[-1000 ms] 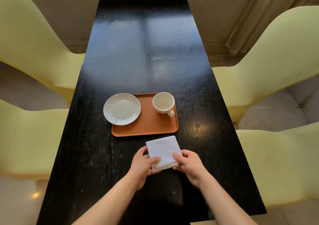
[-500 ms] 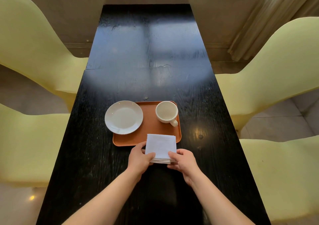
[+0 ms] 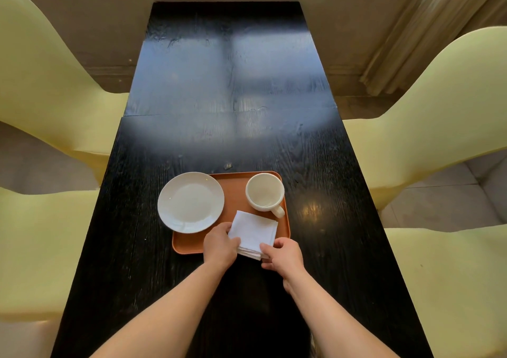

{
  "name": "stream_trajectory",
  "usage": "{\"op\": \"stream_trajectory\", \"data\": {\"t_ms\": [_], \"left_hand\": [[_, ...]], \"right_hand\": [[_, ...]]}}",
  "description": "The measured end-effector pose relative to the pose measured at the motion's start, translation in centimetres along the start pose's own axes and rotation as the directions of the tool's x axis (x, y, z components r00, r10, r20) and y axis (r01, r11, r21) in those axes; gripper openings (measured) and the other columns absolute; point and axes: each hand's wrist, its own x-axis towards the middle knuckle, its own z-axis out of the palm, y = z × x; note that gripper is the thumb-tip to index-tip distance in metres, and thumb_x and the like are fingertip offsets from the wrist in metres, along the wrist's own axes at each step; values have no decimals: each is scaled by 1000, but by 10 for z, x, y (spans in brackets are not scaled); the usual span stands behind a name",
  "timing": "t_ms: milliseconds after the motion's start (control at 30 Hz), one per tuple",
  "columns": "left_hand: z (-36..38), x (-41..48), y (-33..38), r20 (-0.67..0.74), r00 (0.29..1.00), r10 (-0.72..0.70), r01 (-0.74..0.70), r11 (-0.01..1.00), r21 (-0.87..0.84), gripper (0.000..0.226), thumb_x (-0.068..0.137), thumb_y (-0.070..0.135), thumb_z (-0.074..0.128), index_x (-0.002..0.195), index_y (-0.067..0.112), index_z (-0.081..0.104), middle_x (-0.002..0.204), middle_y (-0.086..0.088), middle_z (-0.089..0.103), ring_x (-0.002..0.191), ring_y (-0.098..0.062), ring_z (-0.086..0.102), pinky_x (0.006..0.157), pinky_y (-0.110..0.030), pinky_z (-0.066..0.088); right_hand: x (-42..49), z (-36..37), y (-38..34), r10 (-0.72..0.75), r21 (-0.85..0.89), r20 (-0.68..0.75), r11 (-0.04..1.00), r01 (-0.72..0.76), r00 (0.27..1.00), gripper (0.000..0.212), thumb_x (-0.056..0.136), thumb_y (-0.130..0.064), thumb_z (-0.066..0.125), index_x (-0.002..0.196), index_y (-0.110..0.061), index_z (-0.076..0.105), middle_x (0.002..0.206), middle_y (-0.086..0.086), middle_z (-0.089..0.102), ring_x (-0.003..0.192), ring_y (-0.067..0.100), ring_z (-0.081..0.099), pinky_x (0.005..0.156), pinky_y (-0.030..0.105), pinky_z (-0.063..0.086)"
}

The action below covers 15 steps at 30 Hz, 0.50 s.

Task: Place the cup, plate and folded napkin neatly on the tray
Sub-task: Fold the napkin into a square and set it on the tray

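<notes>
An orange tray [image 3: 236,193] lies on the black table [image 3: 225,97]. A white plate [image 3: 190,202] rests on the tray's left side and overhangs its left edge. A white cup [image 3: 264,195] stands upright in the tray's far right corner, handle pointing toward me. A folded white napkin [image 3: 253,232] sits over the tray's near right part, just below the cup. My left hand [image 3: 219,245] grips the napkin's left edge and my right hand [image 3: 284,254] grips its near right corner. The near edge of the tray is hidden behind my hands.
Pale yellow chairs [image 3: 428,105] stand along both long sides of the table, two on the left [image 3: 46,77] and two on the right. A beige curtain [image 3: 411,28] hangs at the far right. A wall runs behind the table's far end.
Both hands have carried the napkin away from me, from the bare table in front of the tray onto the tray's near right part. Plate and cup have not moved.
</notes>
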Motion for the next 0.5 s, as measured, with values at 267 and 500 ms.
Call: {"op": "stream_trajectory", "data": {"t_ms": [267, 500], "left_hand": [[-5, -11, -14, -30, 997, 78, -79, 997, -21, 46, 93, 18, 61, 138, 17, 57, 136, -1, 63, 124, -20, 59, 105, -35, 47], [-25, -30, -59, -70, 964, 255, -224, 928, 298, 45, 92, 21, 58, 138, 18, 57, 129, 1, 62, 121, -17, 56, 104, -35, 46]], "right_hand": [[-1, -7, 16, -232, -183, -133, 961, 206, 964, 26, 94, -31, 69, 119, -22, 68, 97, -10, 65, 91, 14, 69, 86, 38, 62], [-8, -16, 12, -293, -191, -209, 948, 255, 933, 31, 98, -27, 63, 128, -18, 64, 117, -2, 68, 101, 19, 69, 91, 44, 61]]}}
